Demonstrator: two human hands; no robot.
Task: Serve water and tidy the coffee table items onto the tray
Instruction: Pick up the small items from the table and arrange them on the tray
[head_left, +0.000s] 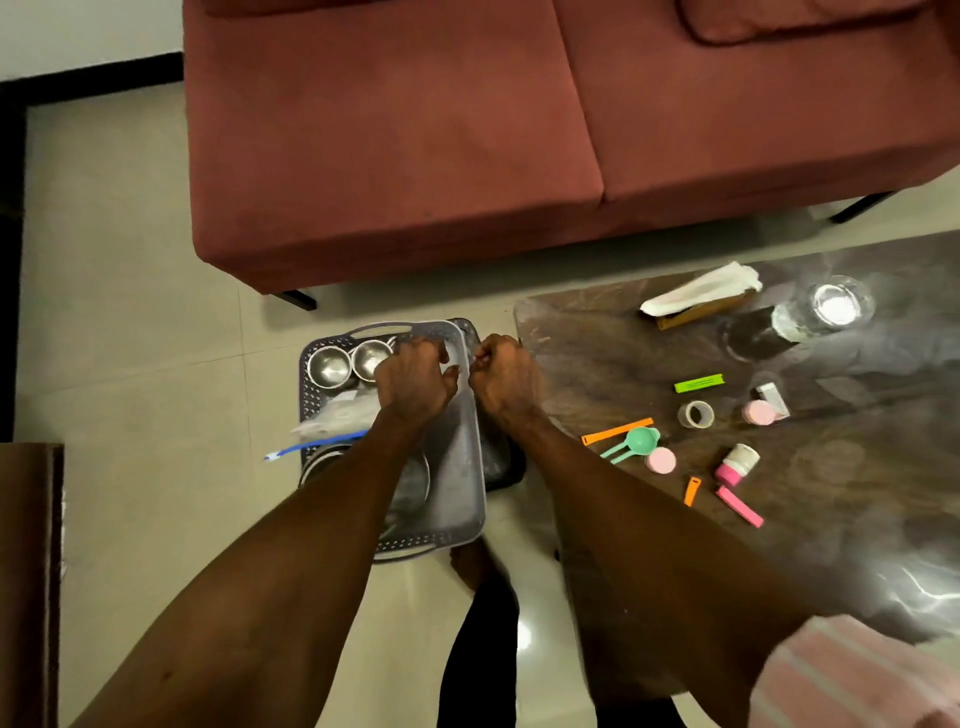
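Bare tabletop (597, 364) lies open at the table's left end in mid-frame. To the right, small clutter blocks passage: tape roll (695, 414), green scoop (636, 442), pink bottle (736, 464). The glass (826, 312) stands upper right beside the tissue box (701, 296).

The room is dim and warm-toned, lit from overhead: a small bright spot mirrors on the glossy floor (521, 635) between the forearms, and white streaks of glare smear across the dark polished tabletop (779, 519) near its right edge, with another bright patch shining in the glass (839, 306). The sofa (467, 130) throws a soft, broad shadow onto the tiles beneath its front edge, and the left border falls off into near black. The wide-angle lens bends straight lines toward the edges, the clear bag (337, 415) in the tray (462, 467) is smeared by motion blur, and the striped sleeve (857, 675) at bottom right is out of focus.
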